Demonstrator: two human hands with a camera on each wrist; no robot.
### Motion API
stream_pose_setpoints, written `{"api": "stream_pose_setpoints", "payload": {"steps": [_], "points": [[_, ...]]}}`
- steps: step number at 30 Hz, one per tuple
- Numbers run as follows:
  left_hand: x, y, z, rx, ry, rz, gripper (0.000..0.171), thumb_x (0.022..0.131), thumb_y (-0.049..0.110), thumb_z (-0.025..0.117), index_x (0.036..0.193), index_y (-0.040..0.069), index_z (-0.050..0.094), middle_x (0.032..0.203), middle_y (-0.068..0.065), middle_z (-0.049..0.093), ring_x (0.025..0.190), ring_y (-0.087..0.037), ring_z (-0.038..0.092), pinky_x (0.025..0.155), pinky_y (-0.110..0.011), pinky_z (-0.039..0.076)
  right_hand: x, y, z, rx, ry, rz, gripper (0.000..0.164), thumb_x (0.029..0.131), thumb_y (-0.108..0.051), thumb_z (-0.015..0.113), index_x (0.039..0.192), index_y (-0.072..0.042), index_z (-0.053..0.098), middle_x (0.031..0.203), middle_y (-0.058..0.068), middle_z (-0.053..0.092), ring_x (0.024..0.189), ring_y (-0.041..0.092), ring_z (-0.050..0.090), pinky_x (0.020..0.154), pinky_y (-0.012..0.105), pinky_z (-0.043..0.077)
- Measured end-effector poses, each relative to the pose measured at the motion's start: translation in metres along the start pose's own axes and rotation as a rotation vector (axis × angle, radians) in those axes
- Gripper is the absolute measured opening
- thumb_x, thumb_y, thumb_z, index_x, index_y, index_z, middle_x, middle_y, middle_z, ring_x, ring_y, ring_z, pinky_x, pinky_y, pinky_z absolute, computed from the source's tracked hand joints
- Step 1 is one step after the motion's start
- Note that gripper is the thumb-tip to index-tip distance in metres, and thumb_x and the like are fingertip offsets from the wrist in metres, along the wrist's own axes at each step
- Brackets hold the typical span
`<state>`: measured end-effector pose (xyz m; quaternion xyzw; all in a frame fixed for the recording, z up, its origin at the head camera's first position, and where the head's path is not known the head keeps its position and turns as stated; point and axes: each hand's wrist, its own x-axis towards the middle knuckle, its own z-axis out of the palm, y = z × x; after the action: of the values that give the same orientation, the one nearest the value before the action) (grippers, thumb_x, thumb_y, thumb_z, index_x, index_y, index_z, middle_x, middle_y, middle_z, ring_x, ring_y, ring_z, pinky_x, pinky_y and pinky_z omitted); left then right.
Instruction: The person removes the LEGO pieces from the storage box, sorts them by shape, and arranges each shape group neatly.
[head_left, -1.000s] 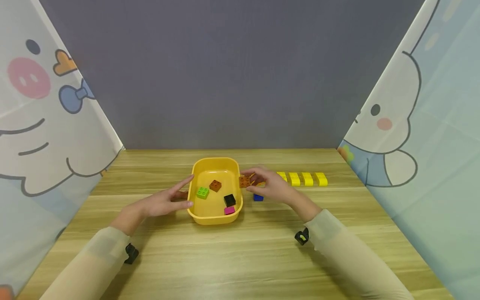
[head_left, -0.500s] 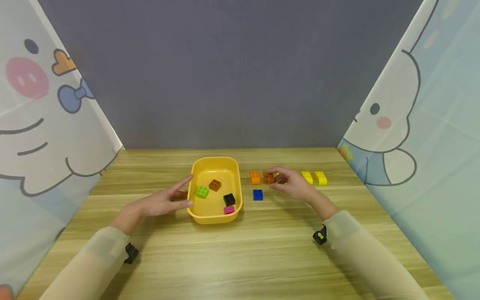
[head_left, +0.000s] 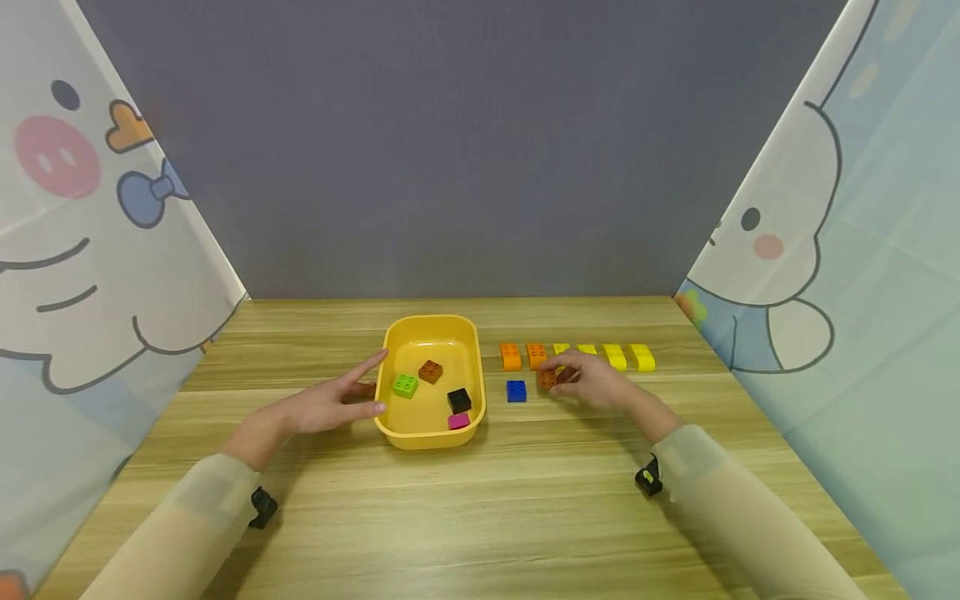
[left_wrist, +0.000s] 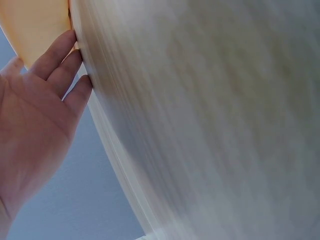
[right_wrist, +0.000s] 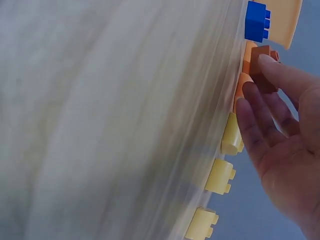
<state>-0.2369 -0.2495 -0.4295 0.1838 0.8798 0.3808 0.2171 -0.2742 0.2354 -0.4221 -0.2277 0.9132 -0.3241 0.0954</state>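
A brown toy brick (head_left: 547, 380) is pinched between the thumb and fingers of my right hand (head_left: 596, 382), just right of a blue brick (head_left: 516, 391) on the table. The right wrist view shows the brown brick (right_wrist: 262, 69) near the tabletop; I cannot tell whether it touches. My left hand (head_left: 326, 404) has its fingers spread and rests against the left side of a yellow bin (head_left: 430, 441). Inside the bin lie a lime green brick (head_left: 405, 385), a second brown brick (head_left: 431, 372), a black brick (head_left: 460, 401) and a magenta brick (head_left: 459, 422).
Behind my right hand runs a row of bricks: two orange ones, (head_left: 511, 357) leftmost, then several yellow ones, the last yellow brick (head_left: 642, 357) at the right end. A grey wall (head_left: 465, 150) stands behind the wooden table (head_left: 450, 517), with printed cloth panels on both sides.
My right hand has carried the brown brick rightward from the bin's right edge, then down nearer me, beside the blue brick. The left hand has stayed at the bin.
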Motion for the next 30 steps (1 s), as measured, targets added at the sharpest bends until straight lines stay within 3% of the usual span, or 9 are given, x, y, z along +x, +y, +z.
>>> {"api": "stream_pose_setpoints", "payload": {"steps": [12,19,25,30], "points": [[-0.0003,-0.0004,-0.0006,0.014,-0.004,0.017,0.091,0.096,0.057,0.063,0.160,0.050,-0.002,0.160,-0.020,0.039,0.146,-0.043,0.040,0.108,-0.061,0.045,0.0030,-0.0001,0.0050,-0.042,-0.081,-0.001,0.045,0.094,-0.024,0.075,0.138,-0.020,0.065,0.115,-0.001,0.068,0.093,0.015,0.062,0.075,0.032,0.055],[-0.0008,0.0002,0.0000,0.004,-0.005,0.016,0.090,0.096,0.057,0.063,0.160,0.052,-0.002,0.160,-0.019,0.039,0.146,-0.041,0.040,0.109,-0.061,0.045,0.0028,-0.0007,0.0054,-0.101,-0.070,0.009,0.045,0.094,-0.025,0.076,0.138,-0.020,0.065,0.133,0.006,0.062,0.104,0.017,0.061,0.089,0.039,0.054],[-0.0014,0.0013,0.0006,-0.002,-0.003,0.015,0.089,0.097,0.055,0.063,0.159,0.052,-0.001,0.161,-0.019,0.037,0.147,-0.041,0.038,0.110,-0.061,0.043,0.0026,-0.0001,0.0056,-0.092,-0.067,-0.002,0.052,0.092,-0.023,0.077,0.141,-0.015,0.061,0.119,0.005,0.063,0.098,0.017,0.060,0.083,0.034,0.054],[-0.0016,0.0015,0.0001,0.012,0.004,0.016,0.089,0.096,0.056,0.063,0.159,0.052,0.000,0.161,-0.017,0.038,0.147,-0.040,0.039,0.110,-0.062,0.043,-0.0002,-0.0064,0.0007,-0.067,-0.023,-0.017,0.056,0.091,-0.023,0.079,0.142,-0.012,0.059,0.125,0.009,0.058,0.096,0.018,0.059,0.078,0.030,0.055]]}}
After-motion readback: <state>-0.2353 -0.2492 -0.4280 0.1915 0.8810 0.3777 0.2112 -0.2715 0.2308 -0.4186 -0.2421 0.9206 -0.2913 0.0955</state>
